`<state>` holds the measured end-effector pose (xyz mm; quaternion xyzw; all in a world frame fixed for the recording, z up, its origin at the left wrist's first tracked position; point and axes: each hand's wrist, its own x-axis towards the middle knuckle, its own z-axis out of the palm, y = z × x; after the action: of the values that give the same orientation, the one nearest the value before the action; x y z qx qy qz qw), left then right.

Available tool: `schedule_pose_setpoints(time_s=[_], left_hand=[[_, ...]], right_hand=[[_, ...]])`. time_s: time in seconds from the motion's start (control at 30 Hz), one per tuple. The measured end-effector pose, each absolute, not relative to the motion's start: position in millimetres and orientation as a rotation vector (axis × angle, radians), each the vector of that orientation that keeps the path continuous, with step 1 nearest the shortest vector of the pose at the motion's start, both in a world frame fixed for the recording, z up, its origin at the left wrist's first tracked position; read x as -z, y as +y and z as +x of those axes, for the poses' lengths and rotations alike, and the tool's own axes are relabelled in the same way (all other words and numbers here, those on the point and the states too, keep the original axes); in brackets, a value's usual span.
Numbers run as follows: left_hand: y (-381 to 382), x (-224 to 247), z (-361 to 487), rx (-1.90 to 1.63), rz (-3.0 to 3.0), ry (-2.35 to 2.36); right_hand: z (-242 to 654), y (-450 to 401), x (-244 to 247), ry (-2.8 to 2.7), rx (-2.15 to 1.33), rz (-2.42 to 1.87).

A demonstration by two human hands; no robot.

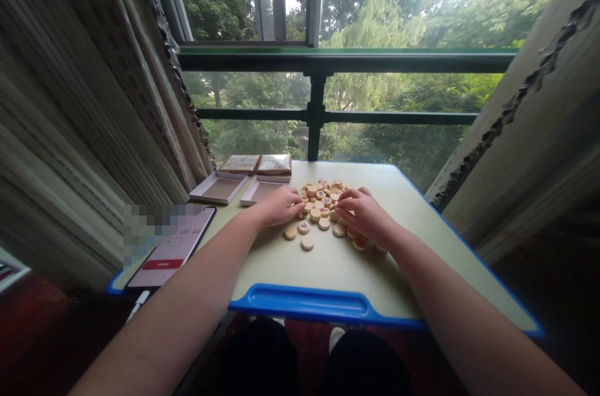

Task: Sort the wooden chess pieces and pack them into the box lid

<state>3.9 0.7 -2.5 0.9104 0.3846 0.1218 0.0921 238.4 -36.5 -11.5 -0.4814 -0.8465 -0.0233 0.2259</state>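
Observation:
Round wooden Chinese chess pieces [320,205] lie in a loose heap in the middle of the table, some showing dark or red characters, others plain side up. At the heap's left edge is my left hand [280,205], its fingers bent and closed at a piece [304,213]. My right hand [360,212] reaches over the right side of the heap, fingertips curled together on a piece [334,215] that they partly hide. Several pieces lie under and beside the right palm. Closer to me are a few separate pieces, including a plain one [307,242].
Two open shallow boxes [218,188] sit at the back left, before two lidded-looking packages [274,164]. A phone [173,249] with a charging cable lies at the left edge. The pale table [290,271] has a blue rim and front tray [307,302]. Curtains flank the window.

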Motion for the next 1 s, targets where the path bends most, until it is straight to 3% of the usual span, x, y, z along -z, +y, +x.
schedule_pose_setpoints(time_s=[0.57, 1.0], left_hand=[[-2.9, 0.6, 7.3, -0.235, 2.76, 1.189], [0.4, 5.4, 7.6, -0.46, 2.836, 1.355]], right_hand=[[239.9, -40.4, 5.9, -2.394, -0.044, -1.242], [246.4, -35.3, 9.0, -2.255, 0.08, -1.463]])
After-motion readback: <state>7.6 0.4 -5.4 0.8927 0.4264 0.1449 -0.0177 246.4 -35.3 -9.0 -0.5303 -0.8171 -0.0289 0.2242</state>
